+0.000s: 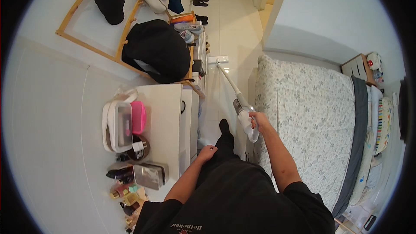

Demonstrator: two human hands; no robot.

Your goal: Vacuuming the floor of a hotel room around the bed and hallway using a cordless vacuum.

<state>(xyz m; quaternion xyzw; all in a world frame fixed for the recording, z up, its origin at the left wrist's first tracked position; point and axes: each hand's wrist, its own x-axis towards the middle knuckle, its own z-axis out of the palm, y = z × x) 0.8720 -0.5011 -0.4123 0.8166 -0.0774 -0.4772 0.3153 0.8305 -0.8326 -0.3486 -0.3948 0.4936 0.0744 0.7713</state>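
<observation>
My right hand (pixel 259 122) grips the handle of a white and grey cordless stick vacuum cleaner (pixel 244 116). Its pale tube (pixel 229 79) slants away from me to a flat white floor head (pixel 218 59), which rests on the tiled floor beside the shoe rack. My left hand (pixel 208 153) hangs in front of my thigh, fingers curled, with nothing visible in it. It is nearest to my dark trouser leg and the white cabinet's edge. One foot in a black sock (pixel 224 126) is forward on the floor.
A bed with a floral cover (pixel 312 110) lines the right side. On the left stands a white cabinet (pixel 162 110) carrying plastic boxes (pixel 123 126) and bottles. Beyond it, a wooden rack holds a black bag (pixel 156 48) and shoes (pixel 188 27). Black flip-flops (pixel 201 2) lie farther along the floor.
</observation>
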